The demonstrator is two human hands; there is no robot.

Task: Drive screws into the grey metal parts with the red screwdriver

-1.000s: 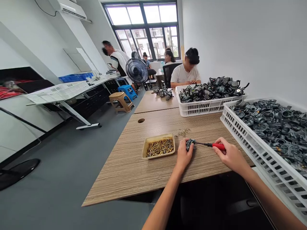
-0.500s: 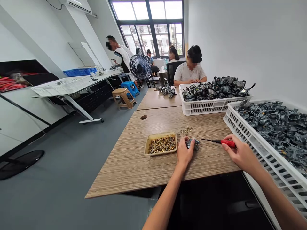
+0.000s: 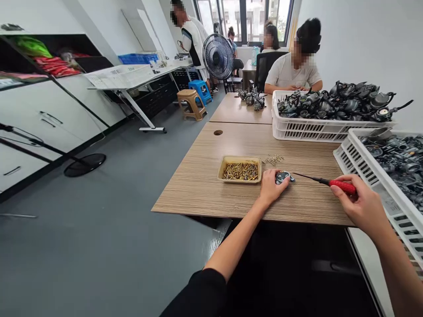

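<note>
My left hand (image 3: 271, 186) is closed around a small grey metal part (image 3: 283, 177) on the wooden table (image 3: 198, 176). In my right hand (image 3: 361, 200) is a screwdriver (image 3: 343, 186) with a red handle, its thin dark shaft pointing left. The shaft's tip is close to the metal part; whether they touch I cannot tell. Left of my left hand sits a yellowish tray (image 3: 220, 172) full of small brass pieces. A loose little pile of brass pieces (image 3: 274, 159) lies just behind my left hand.
Two white baskets of metal parts stand at the right, one farther back (image 3: 307, 132) and one nearer (image 3: 353, 152). More metal parts (image 3: 254, 99) lie on the far table, near a seated person (image 3: 294, 72). A fan (image 3: 218, 57) and stools (image 3: 191, 105) stand beyond.
The camera view has tilted down and turned left, so the scene sits higher and farther right. Both hands keep their holds on the metal part and the screwdriver.
</note>
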